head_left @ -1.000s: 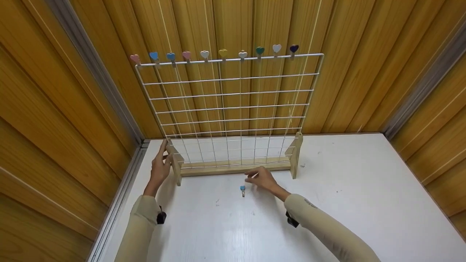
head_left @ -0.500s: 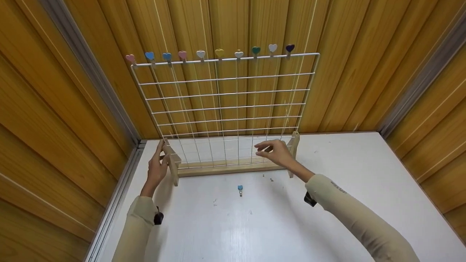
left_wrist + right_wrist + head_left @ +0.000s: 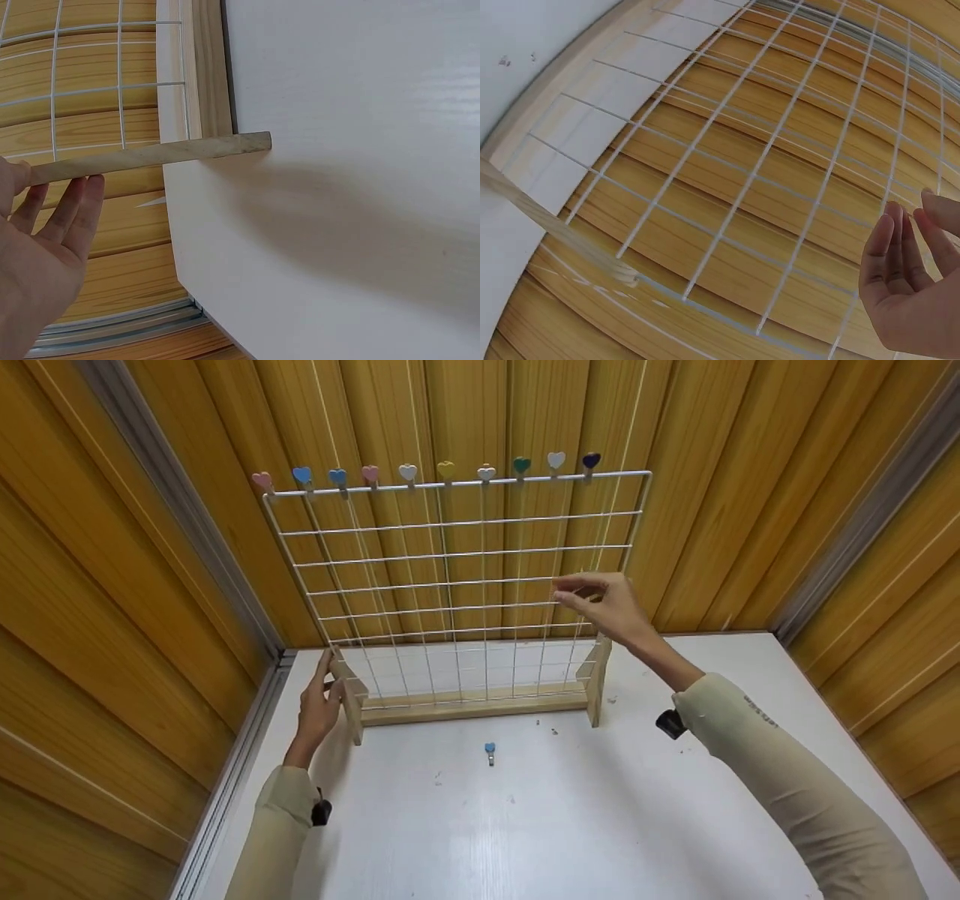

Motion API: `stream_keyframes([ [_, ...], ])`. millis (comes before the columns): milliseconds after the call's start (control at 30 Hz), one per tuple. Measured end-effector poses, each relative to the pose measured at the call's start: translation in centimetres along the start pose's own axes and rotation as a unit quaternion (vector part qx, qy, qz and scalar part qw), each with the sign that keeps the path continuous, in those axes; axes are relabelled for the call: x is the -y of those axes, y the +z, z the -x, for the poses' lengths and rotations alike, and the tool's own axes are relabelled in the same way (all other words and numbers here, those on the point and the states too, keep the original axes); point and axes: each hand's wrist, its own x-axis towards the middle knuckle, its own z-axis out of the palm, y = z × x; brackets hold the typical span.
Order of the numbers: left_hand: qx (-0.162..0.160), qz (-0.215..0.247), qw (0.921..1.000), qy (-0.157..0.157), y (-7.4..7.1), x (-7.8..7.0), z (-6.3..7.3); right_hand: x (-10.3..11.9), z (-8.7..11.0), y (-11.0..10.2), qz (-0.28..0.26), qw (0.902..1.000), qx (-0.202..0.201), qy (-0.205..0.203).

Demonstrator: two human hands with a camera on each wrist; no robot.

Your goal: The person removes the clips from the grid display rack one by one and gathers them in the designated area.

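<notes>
A white wire grid rack (image 3: 465,607) stands upright in wooden feet on a white table. Against the outer side of its left wooden foot (image 3: 349,697) rests my left hand (image 3: 319,709); the wrist view shows its fingertips (image 3: 91,184) touching that wood. My right hand (image 3: 611,604) is raised in front of the right half of the grid, thumb and fingers drawn together at the tips. Whether something small sits between those fingertips I cannot tell. A blue heart clip (image 3: 490,753) lies on the table in front of the rack.
Several heart clips, such as a yellow one (image 3: 446,470) and a dark blue one (image 3: 591,461), line the rack's top bar. Wood-look panels (image 3: 750,510) surround the white table (image 3: 480,825) at the back and sides. Small dark specks mark the table.
My right hand has risen from the table near the blue clip, moving up and right to the grid's right half. My left hand stays at the left foot. The view has shifted slightly.
</notes>
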Motion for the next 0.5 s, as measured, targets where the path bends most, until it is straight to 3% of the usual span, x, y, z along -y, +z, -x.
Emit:
stream_keyframes([
  [267,0.001,-0.003,1.0000,-0.007,0.0,0.0,0.2,2.7,-1.3,-2.3,-0.010,0.9979,-0.054,-0.033],
  [500,-0.002,0.004,1.0000,-0.001,0.3,-0.1,-0.2,5.4,-2.7,-4.7,0.011,0.9936,-0.101,-0.048],
])
